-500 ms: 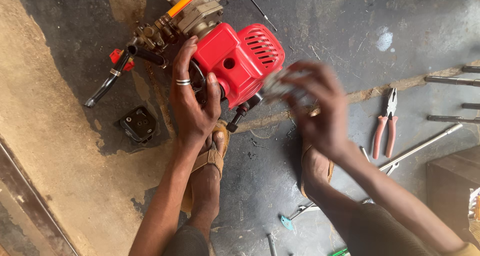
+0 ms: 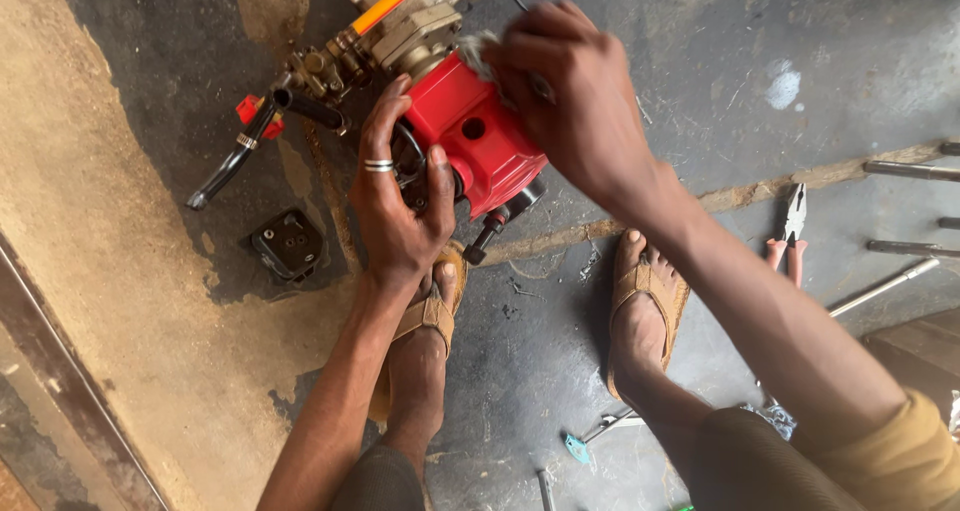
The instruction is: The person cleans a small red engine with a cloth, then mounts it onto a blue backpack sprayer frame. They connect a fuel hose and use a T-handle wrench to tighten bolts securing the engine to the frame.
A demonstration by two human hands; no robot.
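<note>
On the concrete floor (image 2: 700,61), just ahead of our sandalled feet, sits the small engine (image 2: 440,81), its red cover (image 2: 478,141) facing up toward us and the metal carburettor side with an orange strip beyond. Our left hand (image 2: 398,196) is clamped on the cover's left edge: fingers reach up along the side, the thumb presses on the red plastic, and a ring shows on one finger. Our right hand (image 2: 570,96) comes in from the right and lies over the top of the cover, fingers curled around a grey rag (image 2: 478,56) pressed against the red plastic. A black handle (image 2: 235,161) with a red fitting sticks out to the left of the engine. A small black square part (image 2: 288,243) lies on the floor near our left wrist, apart from the engine. Pliers (image 2: 792,226) with reddish grips lie to the right, partly behind our right forearm, with metal rods (image 2: 905,171) farther right. Near our right foot (image 2: 640,311) a thin tool with a blue tip (image 2: 590,439) lies on the floor.
</note>
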